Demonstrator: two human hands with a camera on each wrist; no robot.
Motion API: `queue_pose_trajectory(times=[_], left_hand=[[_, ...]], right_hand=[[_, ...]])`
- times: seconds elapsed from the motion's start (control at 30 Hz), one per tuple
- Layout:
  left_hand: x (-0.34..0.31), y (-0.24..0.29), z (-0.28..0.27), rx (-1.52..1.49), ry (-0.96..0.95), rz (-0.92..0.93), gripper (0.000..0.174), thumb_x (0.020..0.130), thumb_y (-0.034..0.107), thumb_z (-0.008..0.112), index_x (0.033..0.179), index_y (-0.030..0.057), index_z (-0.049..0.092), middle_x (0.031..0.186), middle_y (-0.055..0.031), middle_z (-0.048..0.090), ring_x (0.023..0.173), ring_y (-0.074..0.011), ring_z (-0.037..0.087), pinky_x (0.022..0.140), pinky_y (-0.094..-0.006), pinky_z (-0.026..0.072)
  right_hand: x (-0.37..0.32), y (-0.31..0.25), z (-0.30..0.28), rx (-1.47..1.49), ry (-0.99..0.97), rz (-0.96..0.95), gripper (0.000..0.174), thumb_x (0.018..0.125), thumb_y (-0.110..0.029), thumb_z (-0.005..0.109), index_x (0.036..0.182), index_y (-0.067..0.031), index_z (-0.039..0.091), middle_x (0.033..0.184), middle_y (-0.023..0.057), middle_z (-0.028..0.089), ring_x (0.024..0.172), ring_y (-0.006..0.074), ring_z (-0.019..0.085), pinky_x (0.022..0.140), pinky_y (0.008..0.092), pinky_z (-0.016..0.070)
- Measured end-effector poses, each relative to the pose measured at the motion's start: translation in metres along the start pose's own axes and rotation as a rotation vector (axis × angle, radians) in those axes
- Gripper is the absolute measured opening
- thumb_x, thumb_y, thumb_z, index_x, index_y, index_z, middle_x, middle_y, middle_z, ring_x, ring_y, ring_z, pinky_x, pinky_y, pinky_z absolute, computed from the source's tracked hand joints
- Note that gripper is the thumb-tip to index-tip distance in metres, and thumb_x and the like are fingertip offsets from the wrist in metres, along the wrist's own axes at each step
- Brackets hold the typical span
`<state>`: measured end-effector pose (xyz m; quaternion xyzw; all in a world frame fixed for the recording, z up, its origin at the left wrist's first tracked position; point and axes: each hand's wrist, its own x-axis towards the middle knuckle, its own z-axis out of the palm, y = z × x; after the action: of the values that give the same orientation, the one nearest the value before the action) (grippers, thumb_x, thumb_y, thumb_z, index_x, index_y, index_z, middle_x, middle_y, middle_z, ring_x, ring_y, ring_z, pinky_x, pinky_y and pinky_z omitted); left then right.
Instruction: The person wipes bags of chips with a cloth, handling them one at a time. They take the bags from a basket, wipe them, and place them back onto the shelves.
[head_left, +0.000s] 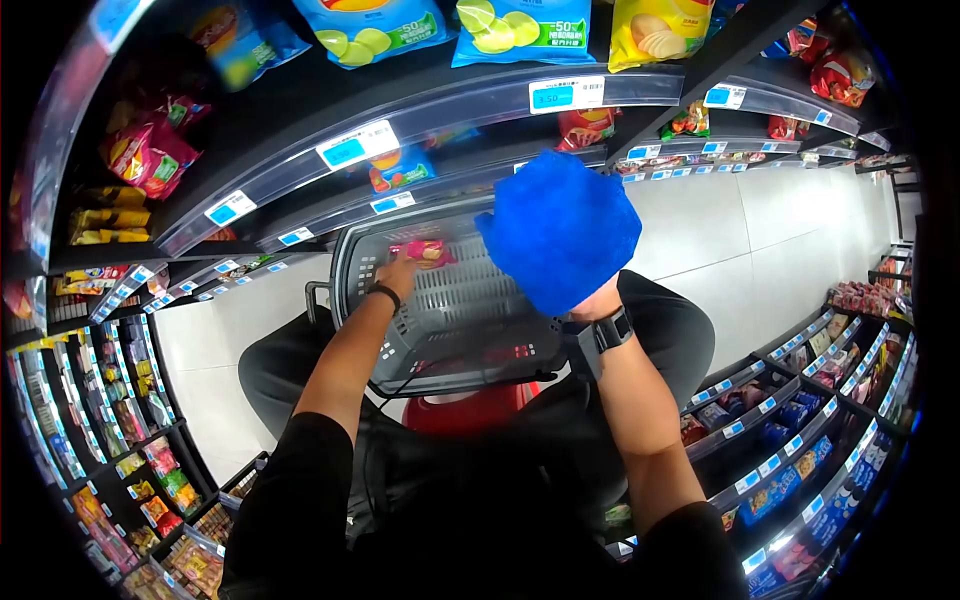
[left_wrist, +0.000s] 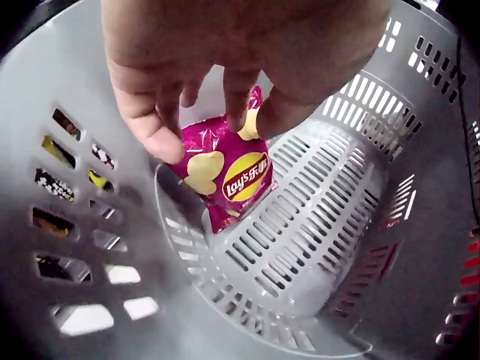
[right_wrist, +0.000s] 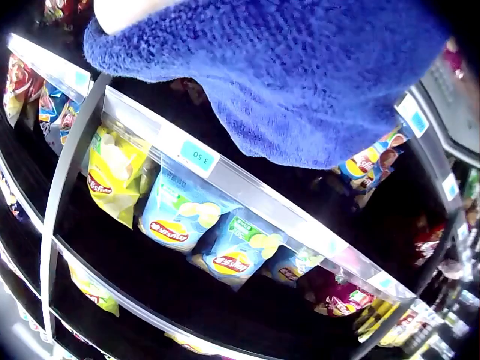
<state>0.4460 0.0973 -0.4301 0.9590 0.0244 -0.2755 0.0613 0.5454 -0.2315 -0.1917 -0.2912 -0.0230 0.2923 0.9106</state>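
Inside the grey basket (head_left: 345, 300), the left hand (head_left: 397, 278) pinches a magenta chip bag (head_left: 428, 254) by its upper edge. In the left wrist view the fingers of this hand (left_wrist: 217, 82) hold the bag (left_wrist: 225, 176) near the basket's slotted bottom (left_wrist: 292, 225). The right hand (head_left: 600, 300) grips a blue cloth (head_left: 562, 230) over the basket's right side; the cloth hides most of its fingers. Seen from the right wrist, the cloth (right_wrist: 300, 82) hangs in front of the shelf, with a little of the hand (right_wrist: 131, 11) at the top.
A shelf edge with price labels (head_left: 430, 105) runs beyond the basket, bearing blue chip bags (head_left: 520, 30) and a yellow one (head_left: 660, 30). More stocked shelves stand at the lower left and lower right (head_left: 790, 440). A red object (head_left: 460, 412) is below the basket, between the person's legs.
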Motion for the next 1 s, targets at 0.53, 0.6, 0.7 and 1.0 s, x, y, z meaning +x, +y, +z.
queue_pose_trajectory(times=[0.53,0.6,0.7,1.0], left_hand=[[0.035,-0.004,0.028,0.055,-0.045,-0.021,0.026,0.084,0.016,0.062,0.107,0.0056,0.069,0.112,-0.0158,0.066,0.094,-0.035,0.069,0.083,-0.0457,0.0555],[0.022,-0.004,0.02,-0.031,0.019,0.027,0.022,0.08,0.016,0.067,0.1,0.0061,0.071,0.1,-0.0158,0.069,0.09,-0.0331,0.069,0.081,-0.0433,0.0556],[-0.001,-0.009,0.011,-0.339,0.164,0.078,0.013,0.078,0.019,0.072,0.086,0.0094,0.073,0.092,-0.0177,0.069,0.085,-0.0345,0.067,0.077,-0.0411,0.0538],[-0.12,0.03,-0.117,-1.104,0.376,-0.002,0.019,0.087,-0.002,0.063,0.105,0.0031,0.06,0.082,-0.0007,0.063,0.075,-0.0079,0.062,0.067,-0.023,0.0496]], right_hand=[[0.0,0.009,-0.048,0.249,0.077,0.035,0.059,0.103,-0.047,0.034,0.15,-0.0114,0.033,0.152,0.0119,0.039,0.137,0.0317,0.041,0.113,0.049,0.0343],[-0.001,0.01,-0.045,0.399,0.013,0.037,0.058,0.103,-0.047,0.034,0.15,-0.0114,0.033,0.152,0.0117,0.04,0.136,0.0314,0.041,0.113,0.0491,0.0343],[-0.006,0.001,-0.022,-0.019,-0.107,-0.118,0.058,0.103,-0.046,0.036,0.149,-0.0096,0.035,0.15,0.0129,0.042,0.134,0.0307,0.044,0.112,0.0485,0.0358],[0.0,0.018,-0.019,0.207,-0.146,0.058,0.051,0.104,-0.043,0.033,0.142,-0.0111,0.04,0.143,0.0098,0.048,0.13,0.029,0.047,0.109,0.0468,0.0389]])
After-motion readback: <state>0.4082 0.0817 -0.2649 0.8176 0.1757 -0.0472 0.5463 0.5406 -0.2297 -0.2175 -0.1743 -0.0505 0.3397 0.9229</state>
